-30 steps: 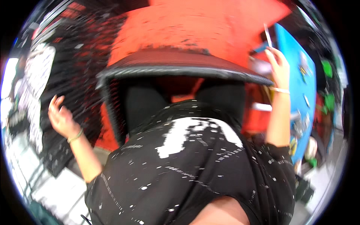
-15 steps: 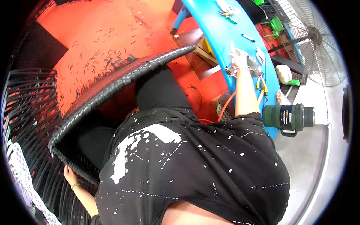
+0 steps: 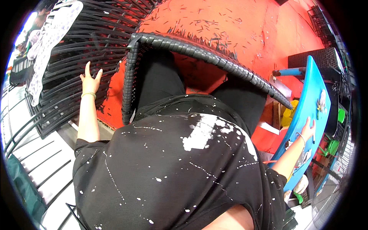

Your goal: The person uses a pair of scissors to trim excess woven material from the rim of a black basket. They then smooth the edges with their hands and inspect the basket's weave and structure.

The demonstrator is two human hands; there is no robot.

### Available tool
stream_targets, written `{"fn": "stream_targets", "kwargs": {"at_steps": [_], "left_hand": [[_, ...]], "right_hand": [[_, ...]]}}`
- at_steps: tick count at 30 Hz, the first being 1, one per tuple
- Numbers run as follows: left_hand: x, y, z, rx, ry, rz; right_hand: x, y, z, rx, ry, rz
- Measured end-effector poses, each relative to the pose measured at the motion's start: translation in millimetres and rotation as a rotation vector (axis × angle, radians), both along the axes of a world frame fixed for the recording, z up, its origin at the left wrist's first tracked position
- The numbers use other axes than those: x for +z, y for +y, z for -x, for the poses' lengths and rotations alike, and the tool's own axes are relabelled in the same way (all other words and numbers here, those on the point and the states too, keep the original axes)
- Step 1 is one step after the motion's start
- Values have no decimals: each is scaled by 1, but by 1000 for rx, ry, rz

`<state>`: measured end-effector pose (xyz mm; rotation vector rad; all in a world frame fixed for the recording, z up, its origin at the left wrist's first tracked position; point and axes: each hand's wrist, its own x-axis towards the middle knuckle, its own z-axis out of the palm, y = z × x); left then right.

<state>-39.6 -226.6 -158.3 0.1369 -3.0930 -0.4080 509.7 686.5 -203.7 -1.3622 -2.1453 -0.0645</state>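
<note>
A black woven wicker piece (image 3: 207,53) with a thick wrapped rim lies over my lap, a corner at its left end. My left hand (image 3: 91,82) is raised beside it with fingers spread, holding nothing, close to a stack of dark curved slats (image 3: 76,53). At the right, my right hand (image 3: 306,131) reaches over a blue table (image 3: 313,84), its visible fingers apart and nothing seen in them. Near that forearm lie small tools, partly hidden by the arm; their kinds are hard to make out.
Short black offcuts (image 3: 214,36) litter the red floor (image 3: 253,15). White patterned cloth (image 3: 53,46) hangs over the slats at left. Under the blue table's near edge sits a box with something yellow (image 3: 288,115). A green chair (image 3: 332,147) and a fan (image 3: 339,188) stand beyond the table.
The view has swung left. My left hand has come away from the wicker piece's edge and now spreads in the air. My right hand stays over the table, its fingers now apart.
</note>
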Motion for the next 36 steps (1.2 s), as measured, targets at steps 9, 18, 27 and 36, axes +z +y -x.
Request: {"fn": "stream_targets", "kwargs": {"at_steps": [9,18,27,36], "left_hand": [[-11,42,-16,-118,-27,-16],[15,141,-117,-371,-517,-1579],[20,173,-100,-532,-382,-1550],[44,215,-35,-79,-396,-1699]], "right_hand": [[158,-306,217,804,304,590],[166,-412,301,1453,-231,1080],[102,-535,423,1522,-3,1439],[132,-572,517,977,406,1508]]}}
